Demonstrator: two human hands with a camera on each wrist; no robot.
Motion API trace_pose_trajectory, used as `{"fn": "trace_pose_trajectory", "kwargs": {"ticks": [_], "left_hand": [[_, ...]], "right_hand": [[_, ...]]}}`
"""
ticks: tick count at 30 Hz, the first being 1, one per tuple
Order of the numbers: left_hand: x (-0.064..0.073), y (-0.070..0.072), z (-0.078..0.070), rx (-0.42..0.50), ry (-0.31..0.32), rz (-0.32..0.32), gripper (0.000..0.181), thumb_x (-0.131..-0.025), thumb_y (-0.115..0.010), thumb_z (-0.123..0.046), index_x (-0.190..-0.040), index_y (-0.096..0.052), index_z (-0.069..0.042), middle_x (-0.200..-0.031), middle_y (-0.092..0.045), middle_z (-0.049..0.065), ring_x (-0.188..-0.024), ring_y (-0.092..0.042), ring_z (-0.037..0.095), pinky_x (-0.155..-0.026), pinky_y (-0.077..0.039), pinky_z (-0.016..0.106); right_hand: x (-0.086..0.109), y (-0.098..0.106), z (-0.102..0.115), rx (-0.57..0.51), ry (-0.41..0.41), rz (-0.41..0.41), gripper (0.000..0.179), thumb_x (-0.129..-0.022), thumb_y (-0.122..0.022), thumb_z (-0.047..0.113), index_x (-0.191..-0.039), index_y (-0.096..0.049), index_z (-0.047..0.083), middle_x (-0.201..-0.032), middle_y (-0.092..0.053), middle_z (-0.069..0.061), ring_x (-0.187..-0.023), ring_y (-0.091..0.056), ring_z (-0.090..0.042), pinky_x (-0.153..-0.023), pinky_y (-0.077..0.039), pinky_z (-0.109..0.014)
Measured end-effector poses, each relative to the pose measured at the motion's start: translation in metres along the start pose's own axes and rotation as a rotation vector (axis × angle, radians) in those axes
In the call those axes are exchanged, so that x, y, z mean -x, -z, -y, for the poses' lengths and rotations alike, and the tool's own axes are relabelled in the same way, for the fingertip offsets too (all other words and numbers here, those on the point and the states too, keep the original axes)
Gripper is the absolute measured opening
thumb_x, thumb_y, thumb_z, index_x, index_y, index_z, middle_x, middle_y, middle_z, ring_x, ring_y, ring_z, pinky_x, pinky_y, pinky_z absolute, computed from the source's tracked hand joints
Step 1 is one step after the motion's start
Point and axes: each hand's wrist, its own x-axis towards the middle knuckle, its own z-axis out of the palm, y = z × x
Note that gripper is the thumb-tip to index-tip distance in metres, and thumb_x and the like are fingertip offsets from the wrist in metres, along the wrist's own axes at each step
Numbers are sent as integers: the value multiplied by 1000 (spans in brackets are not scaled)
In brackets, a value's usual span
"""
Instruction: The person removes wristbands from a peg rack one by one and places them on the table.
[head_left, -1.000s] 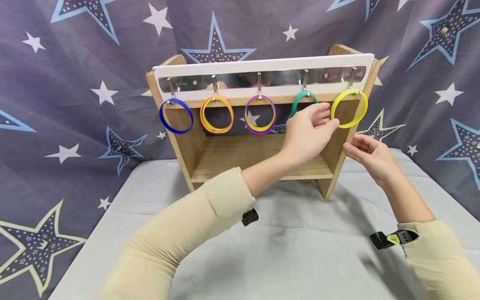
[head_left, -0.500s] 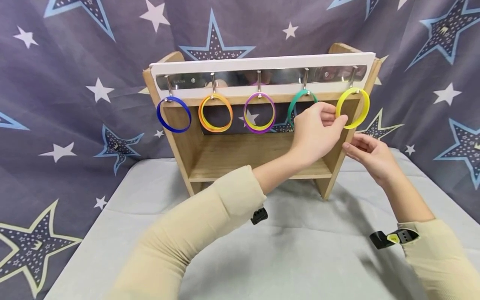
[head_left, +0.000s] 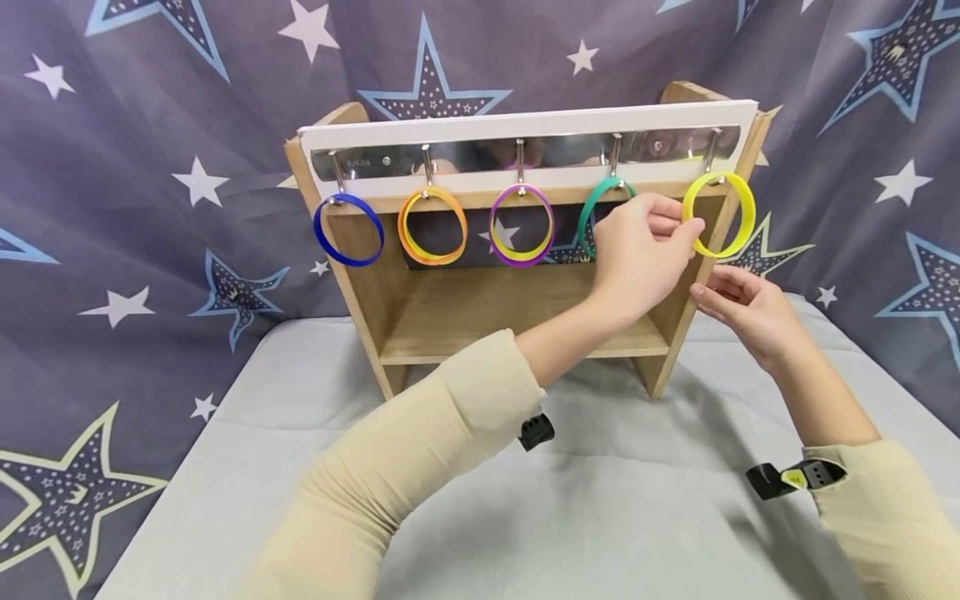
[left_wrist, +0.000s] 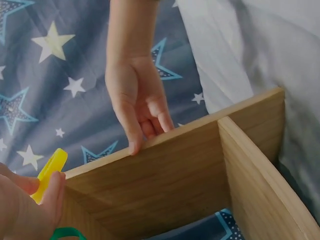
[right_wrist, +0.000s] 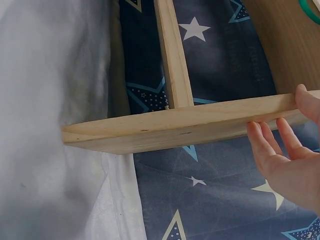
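Observation:
In the head view, my left hand [head_left: 647, 254] pinches the lower left side of a yellow wristband [head_left: 747, 218] between thumb and fingers. The band's top overlaps the tip of the rightmost hook [head_left: 712, 152]; I cannot tell if it still bears on it. My right hand [head_left: 753, 321] holds the right side panel of a wooden shelf [head_left: 678, 321], thumb on the front edge and fingertips against the outer face in the right wrist view. Just left of my left hand hangs a green wristband [head_left: 589, 215], partly hidden by it.
Blue [head_left: 321, 233], orange-and-yellow [head_left: 405, 233] and purple-and-yellow [head_left: 551, 225] wristbands hang on the other hooks of a metal strip [head_left: 555, 157] on a white board [head_left: 465, 129]. The shelf stands on a grey cloth [head_left: 637, 508] before a star-patterned curtain [head_left: 247, 125].
My left hand has moved right from beside the green wristband, and the pinched yellow wristband has shifted slightly right at its hook. The right hand stays at the side panel.

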Motion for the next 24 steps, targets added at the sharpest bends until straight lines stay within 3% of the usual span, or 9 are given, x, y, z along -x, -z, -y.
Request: {"fn": "trace_pose_trajectory", "kwargs": {"ticks": [5,12,18,24], "left_hand": [[1,0,-7,201,124,4,17,-88,-70,-13,-99,-68,-2,-88,-76,10,-65,-73,9,-56,-55,10],[-3,0,-13,474,289,15,16,-84,-72,-6,-96,-67,2,-88,-75,14,-71,-75,20,-57,-59,18],[-5,0,-11,725,345,71,17,-85,-69,0,-100,-66,6,-97,-73,23,-89,-73,33,-65,-62,25],[-4,5,-4,789,363,184,23,-89,-65,-3,-110,-65,7,-110,-69,25,-102,-68,37,-70,-62,24]], "right_hand": [[1,1,-2,22,-3,-3,22,-91,-62,5,-107,-63,22,-93,-68,13,-86,-63,2,-75,-55,-9],[-1,2,-3,-8,2,-6,23,-91,-63,5,-107,-64,21,-92,-68,12,-85,-64,0,-76,-56,-10],[-1,1,-3,-28,17,1,23,-91,-63,4,-107,-65,20,-92,-68,11,-85,-64,0,-76,-56,-11],[-1,1,-4,-38,28,7,23,-91,-62,2,-106,-65,19,-90,-67,11,-85,-64,1,-76,-56,-11]]}}
